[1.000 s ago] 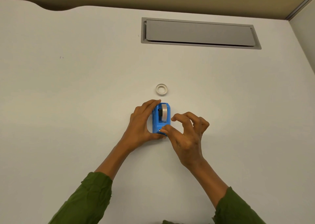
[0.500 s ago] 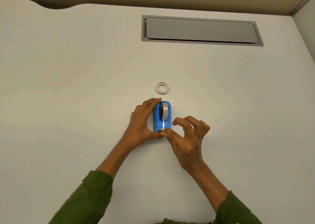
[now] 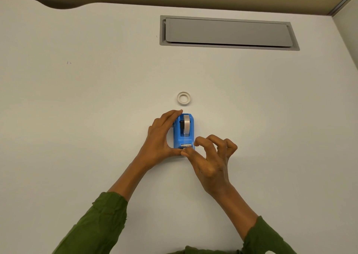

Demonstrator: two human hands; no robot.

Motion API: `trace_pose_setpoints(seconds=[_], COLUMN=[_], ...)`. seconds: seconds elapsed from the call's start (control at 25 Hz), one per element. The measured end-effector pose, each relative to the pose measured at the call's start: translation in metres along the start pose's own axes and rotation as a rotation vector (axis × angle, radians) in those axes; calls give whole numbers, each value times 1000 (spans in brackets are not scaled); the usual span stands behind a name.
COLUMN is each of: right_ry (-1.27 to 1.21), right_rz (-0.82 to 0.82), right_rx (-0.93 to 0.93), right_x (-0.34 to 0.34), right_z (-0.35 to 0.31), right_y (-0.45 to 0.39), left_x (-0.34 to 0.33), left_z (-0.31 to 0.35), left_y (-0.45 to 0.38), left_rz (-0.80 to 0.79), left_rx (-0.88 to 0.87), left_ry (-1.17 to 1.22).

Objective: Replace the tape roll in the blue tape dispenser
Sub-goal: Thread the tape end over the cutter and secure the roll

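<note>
we see tape end now pressed at cutter by right hand [image 3: 210, 158] thumb, vs 1 s ago; left hand [image 3: 161, 137] clasps blue dispenser [image 3: 184, 132]. spent core [image 3: 183, 98] beyond, prob. nearly done.

A white table [image 3: 77, 137] carries a blue tape dispenser [image 3: 177, 137] and, just beyond it, a white ring [image 3: 183, 98].

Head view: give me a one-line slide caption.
Left hand steadies the blue tape dispenser while the right hand works at its cutter end.
</note>
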State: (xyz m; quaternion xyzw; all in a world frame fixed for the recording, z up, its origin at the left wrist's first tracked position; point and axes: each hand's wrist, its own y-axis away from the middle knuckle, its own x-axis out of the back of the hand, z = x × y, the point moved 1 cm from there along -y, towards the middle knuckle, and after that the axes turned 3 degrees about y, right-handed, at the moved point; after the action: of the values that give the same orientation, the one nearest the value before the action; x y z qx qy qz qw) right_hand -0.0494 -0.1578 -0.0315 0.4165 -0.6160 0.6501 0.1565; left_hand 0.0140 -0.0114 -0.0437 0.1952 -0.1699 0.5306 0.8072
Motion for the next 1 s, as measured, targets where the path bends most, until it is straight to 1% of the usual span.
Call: trace_pose_setpoints(seconds=[0.12,0.44,0.68,1.0], right_ry=[-25,17,3,146], right_rz=[-7,3,1,-43], right_rx=[-23,15,-2,206], right_x=[-3,-7,-7,-9], right_z=[1,2,3,10], right_y=[3,7,14,26], left_x=[0,1,1,0], left_z=[-1,0,-2,-2], left_y=[0,1,1,2], left_rz=[3,3,2,-5], left_rx=[-20,-43,-37,-20], left_ry=[-7,-23,-27,-31])
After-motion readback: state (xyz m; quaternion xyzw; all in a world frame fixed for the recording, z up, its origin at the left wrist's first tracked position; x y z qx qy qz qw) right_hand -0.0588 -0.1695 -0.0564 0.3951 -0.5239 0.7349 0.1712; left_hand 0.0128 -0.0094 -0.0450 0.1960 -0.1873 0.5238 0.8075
